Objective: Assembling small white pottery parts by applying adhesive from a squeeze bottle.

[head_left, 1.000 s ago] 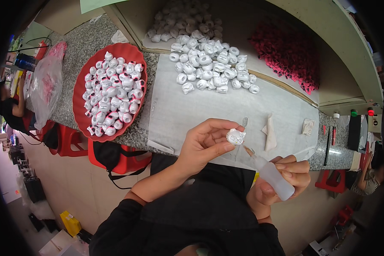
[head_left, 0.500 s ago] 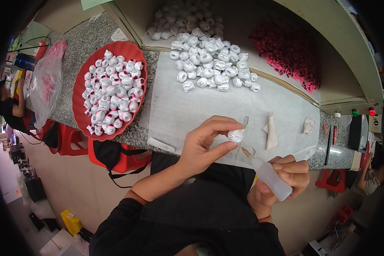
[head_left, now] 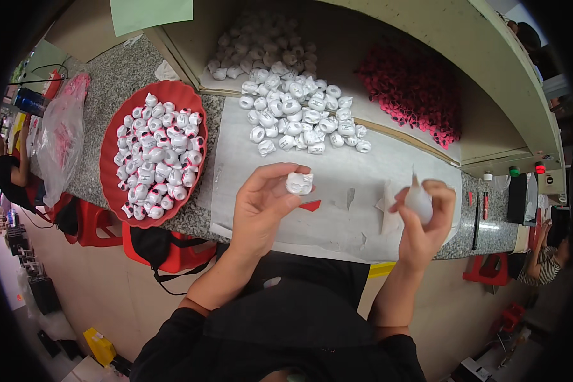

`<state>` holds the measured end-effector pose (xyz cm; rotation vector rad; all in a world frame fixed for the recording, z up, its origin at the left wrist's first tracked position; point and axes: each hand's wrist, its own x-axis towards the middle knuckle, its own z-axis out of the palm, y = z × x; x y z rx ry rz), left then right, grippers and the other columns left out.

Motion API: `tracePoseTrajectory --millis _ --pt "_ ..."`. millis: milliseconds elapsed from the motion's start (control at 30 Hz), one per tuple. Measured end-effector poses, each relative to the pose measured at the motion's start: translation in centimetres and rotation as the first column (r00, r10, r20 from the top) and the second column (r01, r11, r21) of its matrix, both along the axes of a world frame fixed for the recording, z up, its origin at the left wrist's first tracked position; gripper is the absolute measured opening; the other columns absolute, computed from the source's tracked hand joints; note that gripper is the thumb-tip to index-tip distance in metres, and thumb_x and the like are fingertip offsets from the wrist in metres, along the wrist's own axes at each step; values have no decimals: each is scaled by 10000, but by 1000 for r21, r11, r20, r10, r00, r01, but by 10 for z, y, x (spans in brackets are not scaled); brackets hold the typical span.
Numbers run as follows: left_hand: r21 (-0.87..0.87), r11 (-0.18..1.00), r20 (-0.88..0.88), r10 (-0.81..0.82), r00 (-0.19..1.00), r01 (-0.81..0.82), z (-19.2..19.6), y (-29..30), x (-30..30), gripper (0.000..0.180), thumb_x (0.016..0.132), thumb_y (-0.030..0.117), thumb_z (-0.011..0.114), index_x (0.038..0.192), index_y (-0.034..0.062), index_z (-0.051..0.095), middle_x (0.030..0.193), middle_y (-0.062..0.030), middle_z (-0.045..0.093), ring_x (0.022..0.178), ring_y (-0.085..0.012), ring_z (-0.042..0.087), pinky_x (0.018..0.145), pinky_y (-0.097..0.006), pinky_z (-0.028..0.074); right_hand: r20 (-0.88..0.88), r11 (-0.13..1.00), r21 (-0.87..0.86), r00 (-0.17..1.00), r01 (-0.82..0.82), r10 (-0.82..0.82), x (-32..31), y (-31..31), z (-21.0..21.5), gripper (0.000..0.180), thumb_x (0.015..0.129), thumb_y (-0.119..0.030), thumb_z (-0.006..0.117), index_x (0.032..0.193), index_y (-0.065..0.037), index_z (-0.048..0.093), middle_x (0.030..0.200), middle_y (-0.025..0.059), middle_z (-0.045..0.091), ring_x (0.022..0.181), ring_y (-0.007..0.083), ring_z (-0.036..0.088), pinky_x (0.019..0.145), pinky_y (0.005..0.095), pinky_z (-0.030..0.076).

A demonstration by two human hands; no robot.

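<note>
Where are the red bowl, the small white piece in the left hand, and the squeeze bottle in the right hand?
red bowl (head_left: 111, 137): head view, bare left rim.
small white piece (head_left: 298, 183): head view, its middle.
squeeze bottle (head_left: 417, 202): head view, rounded body.

Both hands raised, left hand (head_left: 261, 204) and right hand (head_left: 423, 219) fingers curled closed.
</note>
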<state>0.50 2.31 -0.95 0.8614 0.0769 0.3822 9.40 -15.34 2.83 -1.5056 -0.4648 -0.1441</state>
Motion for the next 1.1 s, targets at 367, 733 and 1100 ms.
tracePoseTrajectory --millis 367,733,1100 --pt "26 999 -56 20 998 -19 -3 2 3 342 711 -29 541 1039 11 453 1037 -144 497 906 -191 514 815 -342 411 365 394 -833 921 388 -133 142 65 -48 335 649 -253 623 832 19 554 768 224 559 707 373 540 641 414 431" --pt "-53 998 -10 -25 1000 24 -6 1 1 322 737 -57 519 1047 -6 450 1050 -135 500 887 -158 520 780 -272 423 -33 880 -473 998 34 -56 90 43 -13 89 707 -64 576 767 1 565 634 32 541 546 114 476 496 229 364" --pt "234 972 -28 -20 999 26 2 -16 -6 301 734 -66 517 1026 -15 460 1045 -161 495 984 -218 481 831 -331 402 -377 926 153 845 -345 378 -29 25 3 115 647 75 579 726 42 502 698 141 518 576 167 509 497 255 426"
